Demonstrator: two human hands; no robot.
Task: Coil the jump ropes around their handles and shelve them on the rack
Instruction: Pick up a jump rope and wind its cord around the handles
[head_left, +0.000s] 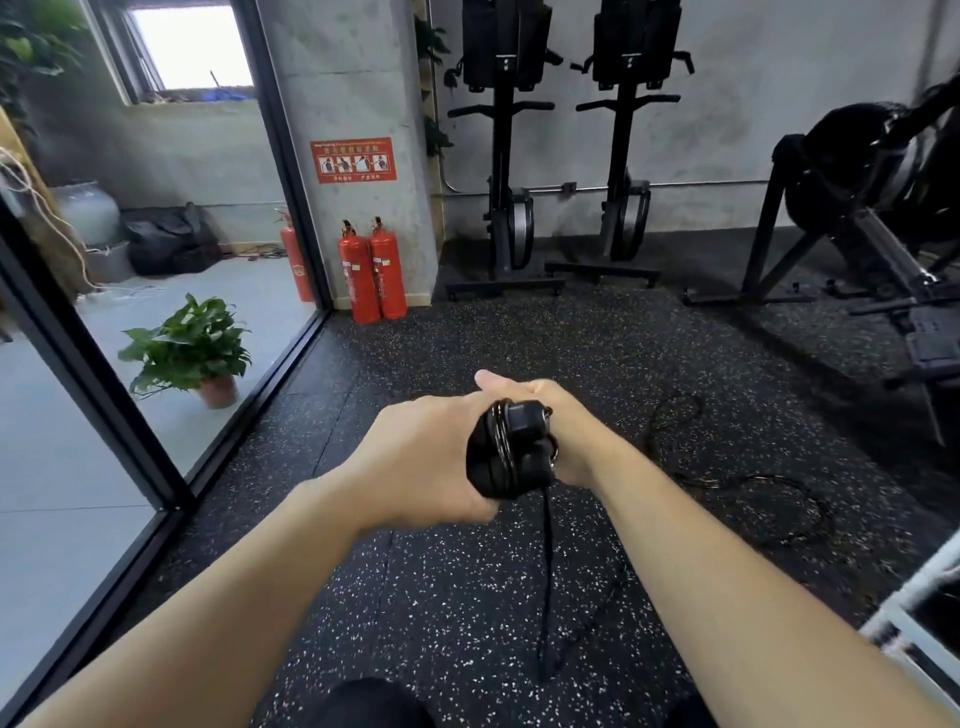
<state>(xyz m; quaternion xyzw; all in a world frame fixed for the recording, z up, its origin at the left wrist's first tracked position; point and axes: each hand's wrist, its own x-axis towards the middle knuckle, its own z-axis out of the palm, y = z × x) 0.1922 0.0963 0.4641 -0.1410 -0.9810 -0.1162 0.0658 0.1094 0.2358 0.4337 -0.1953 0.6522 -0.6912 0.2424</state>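
- The black rubber floor flecked with white (467, 343) is spreading from the 2 red cylindrical fire extinguishers (371, 273) toward the person.
- 2 black upright exercise machines (506, 156) are standing against the grey wall, right of the extinguishers.
- A leafy green potted plant (192, 348) is sitting left of the extinguishers, behind the glass wall.
- The left hand (415, 462) is gripping the black jump-rope handles (511, 452), bundled together nearer than the extinguishers and slightly right of them.
- The right hand (550, 415) is curling round the bundle's far side, thumb up.
- The black rope (545, 571) is hanging from the handles, with several turns lying round them.
- A second black jump rope (753, 483) is lying loose on the floor, further right of the extinguishers.
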